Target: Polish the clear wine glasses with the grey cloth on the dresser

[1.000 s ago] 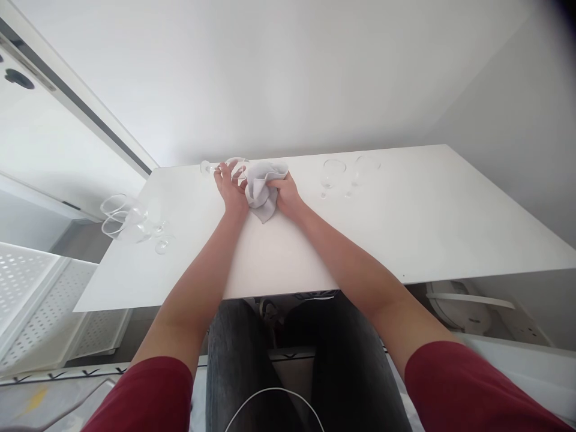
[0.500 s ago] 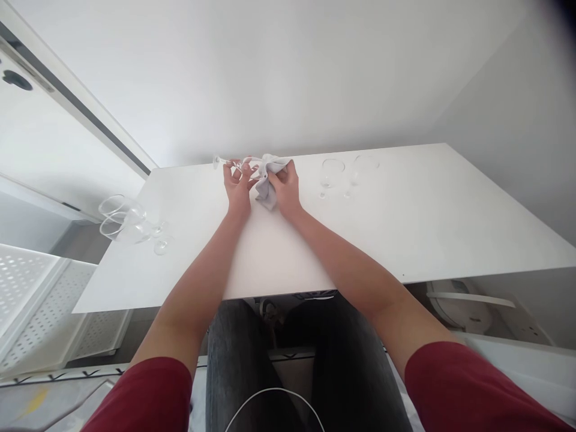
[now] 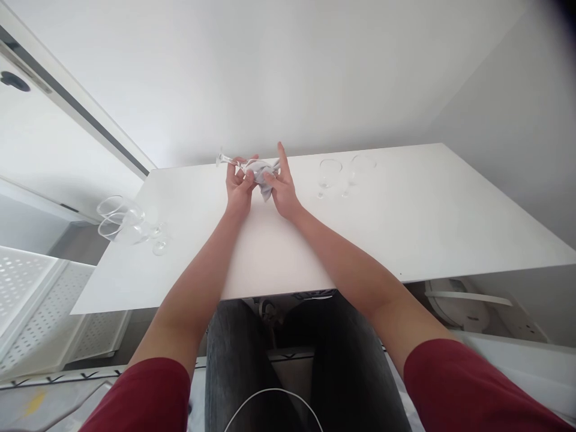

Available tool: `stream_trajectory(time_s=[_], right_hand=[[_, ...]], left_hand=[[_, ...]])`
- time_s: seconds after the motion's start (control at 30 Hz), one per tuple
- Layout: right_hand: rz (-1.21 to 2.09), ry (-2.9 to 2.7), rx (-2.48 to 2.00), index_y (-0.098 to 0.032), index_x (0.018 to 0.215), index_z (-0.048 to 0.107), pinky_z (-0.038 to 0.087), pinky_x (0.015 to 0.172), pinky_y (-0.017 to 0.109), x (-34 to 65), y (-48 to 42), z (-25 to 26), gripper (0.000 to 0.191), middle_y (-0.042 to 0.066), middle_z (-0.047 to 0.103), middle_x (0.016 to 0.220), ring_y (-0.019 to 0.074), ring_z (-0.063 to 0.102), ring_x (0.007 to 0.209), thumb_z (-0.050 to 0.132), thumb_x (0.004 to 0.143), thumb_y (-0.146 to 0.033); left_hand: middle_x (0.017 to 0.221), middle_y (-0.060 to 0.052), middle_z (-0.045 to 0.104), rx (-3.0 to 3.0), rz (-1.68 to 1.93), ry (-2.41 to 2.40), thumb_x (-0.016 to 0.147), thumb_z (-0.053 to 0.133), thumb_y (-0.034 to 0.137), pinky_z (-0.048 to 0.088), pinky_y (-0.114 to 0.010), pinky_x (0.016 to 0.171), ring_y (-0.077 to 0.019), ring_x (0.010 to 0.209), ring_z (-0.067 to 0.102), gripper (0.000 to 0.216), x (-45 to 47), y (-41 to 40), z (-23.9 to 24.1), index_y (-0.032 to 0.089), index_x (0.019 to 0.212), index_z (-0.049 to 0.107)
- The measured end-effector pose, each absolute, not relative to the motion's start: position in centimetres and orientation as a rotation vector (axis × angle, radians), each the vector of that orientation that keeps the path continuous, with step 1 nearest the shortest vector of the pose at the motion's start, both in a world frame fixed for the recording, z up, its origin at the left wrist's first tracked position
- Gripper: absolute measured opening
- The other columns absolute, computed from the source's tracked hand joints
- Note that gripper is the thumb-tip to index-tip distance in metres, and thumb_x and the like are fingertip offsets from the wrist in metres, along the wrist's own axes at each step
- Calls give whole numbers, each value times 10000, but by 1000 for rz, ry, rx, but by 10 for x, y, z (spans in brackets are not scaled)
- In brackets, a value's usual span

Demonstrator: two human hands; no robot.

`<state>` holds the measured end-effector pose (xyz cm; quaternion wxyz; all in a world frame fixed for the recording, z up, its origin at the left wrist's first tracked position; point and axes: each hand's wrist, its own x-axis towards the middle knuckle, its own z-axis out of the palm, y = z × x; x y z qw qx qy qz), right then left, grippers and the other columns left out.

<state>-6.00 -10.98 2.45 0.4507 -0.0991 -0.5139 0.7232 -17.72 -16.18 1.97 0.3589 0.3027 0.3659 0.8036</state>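
My left hand [image 3: 239,186] is closed around a clear wine glass [image 3: 229,159], held tilted on its side above the far part of the table. The glass's foot and stem point left; its bowl is largely hidden by a light grey cloth [image 3: 265,177]. My right hand [image 3: 283,187] pinches the cloth at the bowl end, thumb pressed on it and a forefinger stretched upward. How far the cloth goes into the bowl I cannot tell.
Two wine glasses [image 3: 330,173] stand on the white table [image 3: 405,222] right of my hands. More glasses [image 3: 121,219] are near its left edge. A white wall [image 3: 292,72] rises behind. White perforated baskets [image 3: 49,312] sit at lower left.
The cloth has bunched up over the glass's bowl, with less hanging down. My right hand's forefinger has lifted and straightened. My left hand still holds the glass in nearly the same place.
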Motion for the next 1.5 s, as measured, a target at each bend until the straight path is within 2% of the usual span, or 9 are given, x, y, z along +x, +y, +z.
stream_trajectory(time_s=[0.13,0.33,0.67,0.9,1.03,1.13,1.2,1.43,1.5], right_hand=[[1746,-1214,-303,-443,1573,371,575,1007,438,-66,-106,16,768,4,692,1259,227,666,1181,716,897,-563],[1740,-1309,-320,-388,1514,460,544,1060,420,-63,-103,12,708,25,643,1327,238,587,1313,738,886,-565],[1733,-1258,-354,-391,1427,535,562,1019,366,-59,-96,10,661,-4,690,1148,185,653,1114,792,824,-471],[1685,-1213,-407,-367,1369,549,589,835,341,-51,-94,15,706,4,723,1093,210,679,991,837,759,-575],[1599,-1135,-379,-353,1299,554,585,884,348,-52,-87,12,633,3,705,1052,197,680,972,819,771,-581],[1591,-1103,-397,-327,1224,578,592,884,363,-53,-83,10,554,4,679,1000,198,677,947,797,787,-588],[1605,-1088,-407,-309,1168,594,598,861,364,-53,-84,10,524,7,664,981,200,672,937,790,785,-607],[1668,-1014,-445,-336,1316,538,594,763,369,-56,-85,9,640,23,649,993,230,677,983,655,836,-743],[1652,-926,-472,-320,1276,534,583,770,364,-58,-79,5,625,28,642,1002,235,676,1019,656,826,-736]], left_hand=[[1296,-113,722,899,2114,944,722,947,420,574,-377,1031,-250,1212,711,514,-182,-158,14,253,1070,608],[1307,-115,712,816,2069,985,656,984,427,565,-384,1036,-272,1244,694,555,-179,-161,16,249,1048,635],[1356,-124,683,809,2093,956,630,1001,344,560,-380,1055,-271,1276,678,562,-179,-157,16,246,1037,626],[1432,-107,650,928,1917,846,673,978,325,565,-421,1074,-273,1319,654,502,-189,-156,14,244,1060,669],[1154,-92,749,811,1723,904,855,796,568,665,-325,752,-222,988,771,384,-201,-153,9,243,1029,691],[807,-93,706,819,1312,930,865,591,815,564,-286,411,-208,607,708,617,-206,-153,6,217,977,694],[729,-91,664,831,1119,931,873,513,854,518,-306,337,-211,501,663,702,-208,-155,6,187,995,697],[855,-87,710,991,1175,888,831,823,371,610,-291,525,-185,565,716,329,-206,-167,10,144,1059,756],[821,-63,680,1020,1180,875,818,853,361,610,-287,551,-153,551,685,344,-203,-168,13,144,1071,767]])
